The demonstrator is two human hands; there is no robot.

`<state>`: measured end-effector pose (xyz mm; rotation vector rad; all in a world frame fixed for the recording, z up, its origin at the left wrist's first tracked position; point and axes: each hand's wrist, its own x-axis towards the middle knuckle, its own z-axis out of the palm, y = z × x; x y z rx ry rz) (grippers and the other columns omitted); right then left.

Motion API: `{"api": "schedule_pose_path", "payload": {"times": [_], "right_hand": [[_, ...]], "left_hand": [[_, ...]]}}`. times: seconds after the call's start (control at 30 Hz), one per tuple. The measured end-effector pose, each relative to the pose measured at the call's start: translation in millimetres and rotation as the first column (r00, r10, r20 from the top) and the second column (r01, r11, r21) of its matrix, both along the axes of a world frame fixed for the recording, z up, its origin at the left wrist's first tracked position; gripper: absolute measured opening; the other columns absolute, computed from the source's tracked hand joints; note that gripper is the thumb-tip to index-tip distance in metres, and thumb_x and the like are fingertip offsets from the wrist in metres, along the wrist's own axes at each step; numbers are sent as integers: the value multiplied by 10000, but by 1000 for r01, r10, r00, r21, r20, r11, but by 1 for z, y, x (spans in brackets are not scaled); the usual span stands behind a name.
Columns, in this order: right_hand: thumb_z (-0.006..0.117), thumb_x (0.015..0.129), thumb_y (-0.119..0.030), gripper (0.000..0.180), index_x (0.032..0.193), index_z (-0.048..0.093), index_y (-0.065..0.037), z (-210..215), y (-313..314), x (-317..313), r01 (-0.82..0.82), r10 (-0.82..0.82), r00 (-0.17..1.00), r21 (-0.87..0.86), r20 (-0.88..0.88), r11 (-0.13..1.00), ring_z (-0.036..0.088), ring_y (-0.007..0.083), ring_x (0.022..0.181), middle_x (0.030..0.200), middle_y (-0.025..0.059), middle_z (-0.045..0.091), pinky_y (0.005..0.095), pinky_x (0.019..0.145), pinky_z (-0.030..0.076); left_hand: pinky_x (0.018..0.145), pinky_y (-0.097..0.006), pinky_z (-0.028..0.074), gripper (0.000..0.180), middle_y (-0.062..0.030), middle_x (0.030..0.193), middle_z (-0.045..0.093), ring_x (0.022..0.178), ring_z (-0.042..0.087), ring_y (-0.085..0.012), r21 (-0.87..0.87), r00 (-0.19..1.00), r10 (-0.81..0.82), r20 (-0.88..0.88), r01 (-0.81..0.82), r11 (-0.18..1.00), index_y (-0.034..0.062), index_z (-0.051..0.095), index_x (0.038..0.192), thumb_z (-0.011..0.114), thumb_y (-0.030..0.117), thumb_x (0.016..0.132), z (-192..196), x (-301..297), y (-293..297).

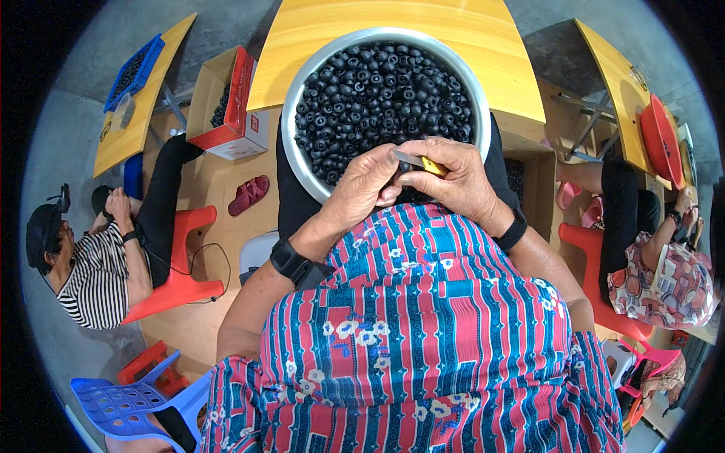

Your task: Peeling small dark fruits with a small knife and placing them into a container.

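A wide metal bowl (290,128) full of small round black fruits or beads (385,98), many with a ring-like mark, sits in front of me, against the table edge. Over its near rim my two hands meet. My right hand (462,181) is closed round a small knife (432,166) with a yellow handle, its short silver blade pointing left. My left hand (355,185) is closed beside the blade, thumb next to its tip. A dark round piece (405,165) shows partly between the hands; the fingers hide most of it, seemingly pinched by my left hand.
A yellow wooden table (468,30) stands ahead. Left are a red cardboard box (240,124) holding dark pieces, red slippers (248,195) and a person on a red stool (181,257). Another person sits right, near a red basin (658,140). A blue chair (124,404) stands lower left.
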<state>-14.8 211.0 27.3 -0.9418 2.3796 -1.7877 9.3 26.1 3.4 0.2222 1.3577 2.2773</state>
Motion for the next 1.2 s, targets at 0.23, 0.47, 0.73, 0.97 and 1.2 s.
{"api": "schedule_pose_path", "payload": {"times": [0.23, 0.47, 0.73, 0.97, 1.2], "right_hand": [[773, 757, -123, 280, 1004, 678, -34, -2, 2, -1, 52, -51, 999, 50, -20, 997, 659, 200, 814, 888, 97, 684, 298, 736, 502], [666, 861, -200, 217, 969, 662, -13, 0, 7, 0, 92, -92, 996, 35, -4, 995, 637, 252, 774, 839, 124, 655, 333, 722, 492], [646, 858, -223, 208, 915, 653, -24, -3, 10, -1, -6, 25, 993, 154, -119, 988, 625, 296, 735, 780, 137, 619, 364, 673, 488], [656, 846, -236, 202, 888, 644, -39, 2, 8, 0, 23, 25, 981, 244, -191, 969, 605, 310, 702, 739, 125, 592, 390, 633, 478], [651, 847, -247, 209, 893, 642, -42, 5, 8, 2, 41, 20, 977, 276, -213, 960, 604, 312, 716, 753, 126, 590, 398, 632, 477]], "left_hand": [[500, -176, 306, 352, 43, 709, 440, 578, 376, -28, -3, 996, -81, -23, 81, 997, 59, 529, 1046, 441, 398, 1013, -5, -2, -5], [549, -194, 339, 259, 4, 824, 460, 655, 415, -63, 259, 994, -2, 109, -26, 966, 84, 473, 1094, 403, 326, 1034, -10, -1, -9], [558, -191, 337, 266, 0, 818, 467, 657, 417, -67, 214, 996, -16, 84, -2, 977, 84, 470, 1067, 413, 341, 1027, -7, -1, -10], [526, -169, 338, 271, -2, 781, 464, 625, 410, -45, 204, 998, -2, 59, -10, 979, 69, 488, 1053, 432, 332, 1026, -6, 0, -9], [550, -187, 324, 288, 10, 776, 474, 640, 398, -56, 190, 999, -11, 51, 1, 982, 67, 474, 1065, 424, 347, 1021, -5, 2, -10]]}}
